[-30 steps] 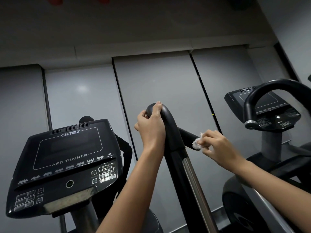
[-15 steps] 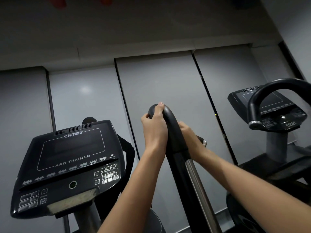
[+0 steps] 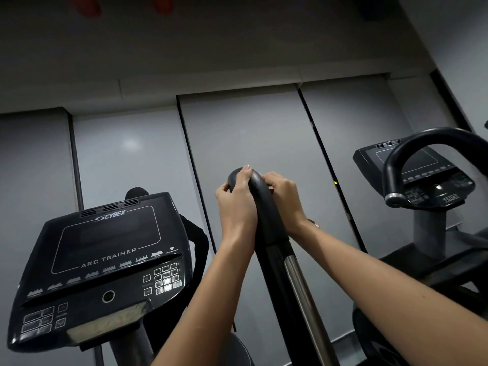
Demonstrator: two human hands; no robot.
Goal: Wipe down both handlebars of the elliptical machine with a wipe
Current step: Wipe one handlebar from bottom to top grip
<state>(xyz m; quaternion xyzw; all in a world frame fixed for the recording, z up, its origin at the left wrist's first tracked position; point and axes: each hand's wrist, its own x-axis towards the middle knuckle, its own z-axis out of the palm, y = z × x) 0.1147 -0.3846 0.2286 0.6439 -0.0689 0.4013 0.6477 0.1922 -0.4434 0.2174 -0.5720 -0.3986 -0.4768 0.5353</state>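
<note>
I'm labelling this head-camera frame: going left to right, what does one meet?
Cybex console → left hand → black handlebar → right hand → neighbouring machine's looped handle.

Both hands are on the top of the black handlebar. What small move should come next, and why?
Probably slide the right hand down the handlebar; it sits at the top bend, the grip below looks untouched. The left hand steadies it.

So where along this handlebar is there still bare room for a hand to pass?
The curved top of the handlebar is crowded: left hand and right hand clasp it from either side. Below the wrists, the black stem and its chrome tube run bare down to the frame edge. Open gaps lie between stem and console, and right toward the neighbouring machine.
</note>
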